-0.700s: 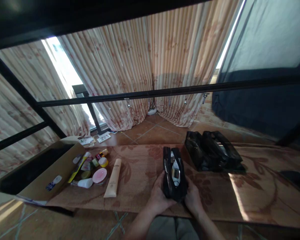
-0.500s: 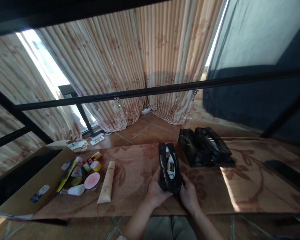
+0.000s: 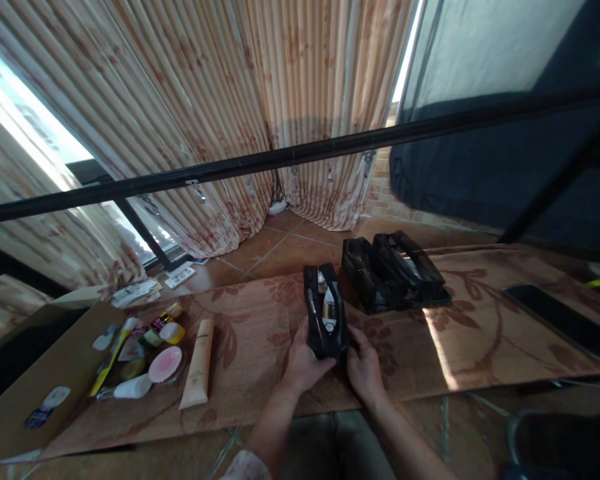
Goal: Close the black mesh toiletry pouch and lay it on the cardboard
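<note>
Student: Where was the black pouch, and how was it held?

Instructor: It stood at the centre of the cloth, its open top uppermost. The left hand was clamped on its left wall, the thumb across the near end. The right hand lay against its right side with fingers curled; their tips were hidden, so whether they gripped could not be told.

Student: How would it have handled?

Instructor: Presumably as a light, soft, slightly slippery article, stiffened by the white container inside. The lower side walls seemed the best hold, since the slack rim might have folded.

Student: And the surroundings?

Instructor: Other black pouches lay far right, near a phone; a beige tube lay left, between the pouch and a cardboard box. Patterned curtains hung beyond a dark rail, above floor tiles.
</note>
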The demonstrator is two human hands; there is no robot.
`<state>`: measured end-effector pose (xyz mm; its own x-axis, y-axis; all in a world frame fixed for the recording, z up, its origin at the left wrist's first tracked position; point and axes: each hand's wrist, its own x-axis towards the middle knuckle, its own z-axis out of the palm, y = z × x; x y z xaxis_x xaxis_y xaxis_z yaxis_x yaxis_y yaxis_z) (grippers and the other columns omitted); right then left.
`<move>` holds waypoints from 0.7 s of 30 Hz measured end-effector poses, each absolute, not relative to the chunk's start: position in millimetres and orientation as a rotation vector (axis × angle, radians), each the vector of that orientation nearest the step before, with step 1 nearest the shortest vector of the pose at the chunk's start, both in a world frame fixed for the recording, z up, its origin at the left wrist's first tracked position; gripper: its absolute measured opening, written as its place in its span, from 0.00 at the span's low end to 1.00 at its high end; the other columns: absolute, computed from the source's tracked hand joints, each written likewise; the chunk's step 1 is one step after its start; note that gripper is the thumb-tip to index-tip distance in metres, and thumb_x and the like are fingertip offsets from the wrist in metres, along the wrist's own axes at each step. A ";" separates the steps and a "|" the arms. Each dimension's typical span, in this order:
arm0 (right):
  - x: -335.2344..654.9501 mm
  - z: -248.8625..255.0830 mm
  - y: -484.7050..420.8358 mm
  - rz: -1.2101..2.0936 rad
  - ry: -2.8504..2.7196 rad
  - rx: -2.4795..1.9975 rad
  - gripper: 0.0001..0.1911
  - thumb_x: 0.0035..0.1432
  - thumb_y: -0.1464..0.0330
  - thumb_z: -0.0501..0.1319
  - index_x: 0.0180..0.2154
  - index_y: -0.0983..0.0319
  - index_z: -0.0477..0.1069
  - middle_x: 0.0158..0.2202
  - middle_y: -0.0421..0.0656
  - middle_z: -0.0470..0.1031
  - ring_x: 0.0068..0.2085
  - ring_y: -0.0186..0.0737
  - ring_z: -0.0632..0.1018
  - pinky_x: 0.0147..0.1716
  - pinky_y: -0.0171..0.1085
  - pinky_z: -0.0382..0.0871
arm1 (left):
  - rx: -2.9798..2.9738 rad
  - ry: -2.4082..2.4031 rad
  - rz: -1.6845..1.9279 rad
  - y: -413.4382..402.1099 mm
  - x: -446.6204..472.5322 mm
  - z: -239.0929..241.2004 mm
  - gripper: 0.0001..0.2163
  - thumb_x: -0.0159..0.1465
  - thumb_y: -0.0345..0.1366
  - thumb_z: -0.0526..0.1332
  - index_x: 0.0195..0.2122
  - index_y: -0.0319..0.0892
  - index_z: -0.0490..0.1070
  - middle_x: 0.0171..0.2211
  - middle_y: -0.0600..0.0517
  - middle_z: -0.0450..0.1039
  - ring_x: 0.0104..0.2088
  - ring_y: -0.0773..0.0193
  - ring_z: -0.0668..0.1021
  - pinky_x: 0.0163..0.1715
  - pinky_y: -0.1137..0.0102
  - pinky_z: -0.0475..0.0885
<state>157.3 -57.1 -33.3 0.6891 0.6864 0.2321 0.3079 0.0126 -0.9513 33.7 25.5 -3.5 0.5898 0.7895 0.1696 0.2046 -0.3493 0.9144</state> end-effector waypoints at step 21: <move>144.2 -14.5 -65.4 0.334 -0.975 -1.604 0.41 0.50 0.57 0.64 0.61 0.61 0.52 0.57 0.51 0.63 0.57 0.48 0.66 0.57 0.49 0.59 | 2.164 1.019 0.665 17.6 30.2 -8.6 0.25 0.58 0.42 0.62 0.55 0.41 0.63 0.44 0.45 0.75 0.46 0.53 0.76 0.43 0.64 0.71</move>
